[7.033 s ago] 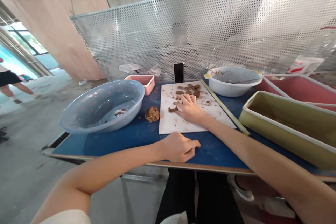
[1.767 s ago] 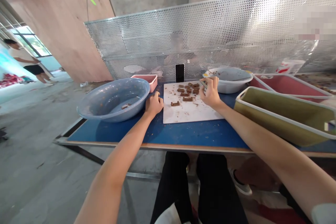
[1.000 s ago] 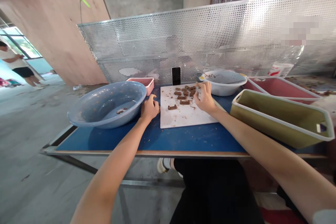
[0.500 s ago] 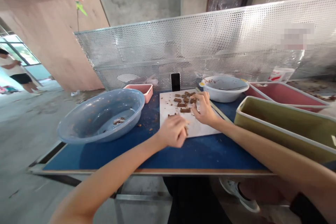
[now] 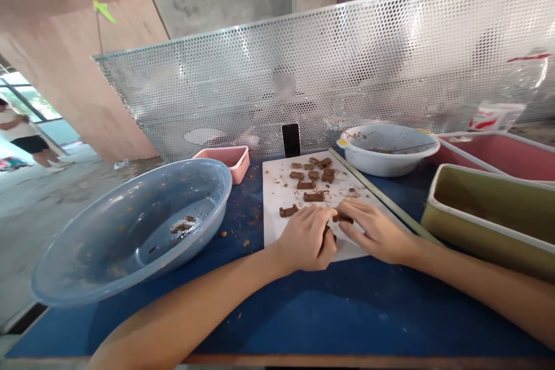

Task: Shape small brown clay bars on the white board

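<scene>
My left hand (image 5: pixel 309 237) is closed over the near edge of a white board (image 5: pixel 274 231), its fingers curled round a brown clay-like piece that is mostly hidden. Beside it, my right hand (image 5: pixel 376 232) pinches another brown clay-like piece (image 5: pixel 342 217) between thumb and fingers, close to the left fingertips. Several brown pieces lie on the board beyond my hands, among them a notched one (image 5: pixel 288 211) left of centre and a longer one (image 5: pixel 314 197) near the middle. Crumbs are scattered around them.
A large blue basin (image 5: pixel 217 196) stands left, with a pink tray (image 5: pixel 240 167) behind it. A phone (image 5: pixel 291 140) stands upright behind the board. To the right are a wooden strip (image 5: pixel 385 199), a pale basin (image 5: pixel 385 163), a green bin (image 5: pixel 489 231) and a pink bin (image 5: pixel 511 153).
My right hand has come back from the far pieces toward me, next to my left hand, and now pinches a brown piece. The left hand has shifted slightly right; the view has moved closer.
</scene>
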A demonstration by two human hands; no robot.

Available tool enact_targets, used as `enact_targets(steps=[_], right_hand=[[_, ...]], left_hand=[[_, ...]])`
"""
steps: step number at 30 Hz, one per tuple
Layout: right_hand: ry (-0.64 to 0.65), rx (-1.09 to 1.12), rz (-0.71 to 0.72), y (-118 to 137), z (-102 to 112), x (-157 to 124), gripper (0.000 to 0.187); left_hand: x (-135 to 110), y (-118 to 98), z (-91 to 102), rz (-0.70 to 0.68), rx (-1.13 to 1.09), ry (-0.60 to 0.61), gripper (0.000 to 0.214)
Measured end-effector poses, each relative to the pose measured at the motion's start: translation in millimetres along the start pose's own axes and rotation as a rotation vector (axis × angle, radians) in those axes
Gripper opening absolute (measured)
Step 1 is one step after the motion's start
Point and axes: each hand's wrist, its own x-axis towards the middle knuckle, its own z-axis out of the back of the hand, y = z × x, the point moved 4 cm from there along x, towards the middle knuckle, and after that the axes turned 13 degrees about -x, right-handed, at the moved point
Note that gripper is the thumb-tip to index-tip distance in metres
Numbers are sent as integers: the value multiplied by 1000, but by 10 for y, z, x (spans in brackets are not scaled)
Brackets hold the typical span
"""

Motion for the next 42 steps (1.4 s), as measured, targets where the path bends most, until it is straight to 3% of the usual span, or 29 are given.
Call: enact_targets(steps=[5,17,21,24,27,29,31,35,38,42], right_hand=[[159,21,-18,-10,-129,-11,18],[158,-60,72,-19,-148,1,24],[105,-80,51,-52,-179,-19,19],[-4,-150,7,-95,-152,-12,14],[-99,-262,-87,-234,-29,110,14],[-89,-339,-188,-420,94,297,16],[27,-450,-289,-665,203,557,19],[444,-631,-477,-1156,294,1058,25],[561,-625,-479,-1294,265,1311,20],[600,-645,-453,-1296,113,1444,21]], left_hand=[[-26,72,16,175,-48,6,37],[-16,81,16,155,-46,25,35],[-17,75,44,114,-75,-21,33],[-22,76,56,102,-100,-47,31],[-17,84,56,108,-119,-59,31],[-11,97,50,125,-138,-60,30],[-9,114,43,143,-161,-61,29],[-11,132,35,159,-180,-48,28],[-10,123,44,158,-170,-47,27],[-11,108,50,147,-143,-53,26]])
